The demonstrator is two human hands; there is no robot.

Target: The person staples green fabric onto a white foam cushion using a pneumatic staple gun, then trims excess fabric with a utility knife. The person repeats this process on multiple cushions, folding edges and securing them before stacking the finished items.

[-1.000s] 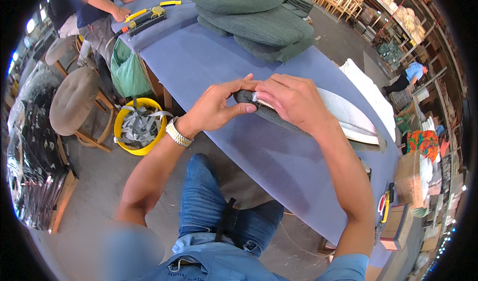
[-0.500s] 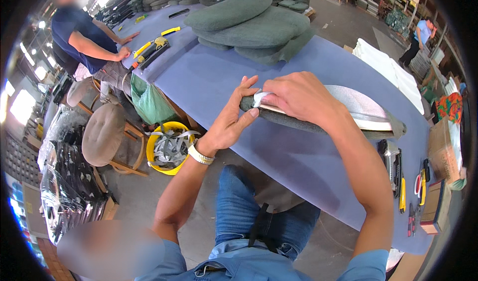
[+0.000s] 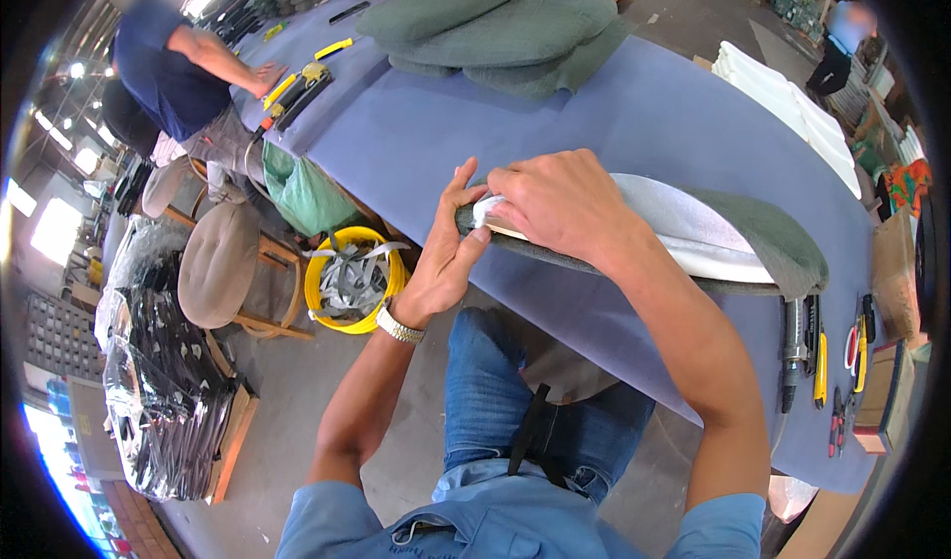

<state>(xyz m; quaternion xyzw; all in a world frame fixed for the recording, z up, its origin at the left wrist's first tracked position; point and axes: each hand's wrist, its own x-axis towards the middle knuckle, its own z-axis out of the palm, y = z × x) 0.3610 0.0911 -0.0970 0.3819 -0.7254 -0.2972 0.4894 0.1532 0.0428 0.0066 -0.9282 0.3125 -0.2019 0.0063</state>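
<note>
A long curved seat cushion stands on edge on the blue-grey table, with dark green fabric outside and white padding showing inside. My left hand grips its left end, thumb on the near side and fingers on the far side. Over that same end, my right hand is closed, its fingers pinching the white edge material. The right fingertips are partly hidden behind the hand. At the cushion's right end, a flap of green fabric hangs loosely over the white.
Green cushions are piled at the far side. An air tool, a yellow cutter and scissors lie at the right. A yellow bucket of scraps and a padded stool stand left. Another person leans on the table.
Both hands and the cushion have shifted slightly left in view. More of the green flap shows at the cushion's right end. The person at the left leans further over the table.
</note>
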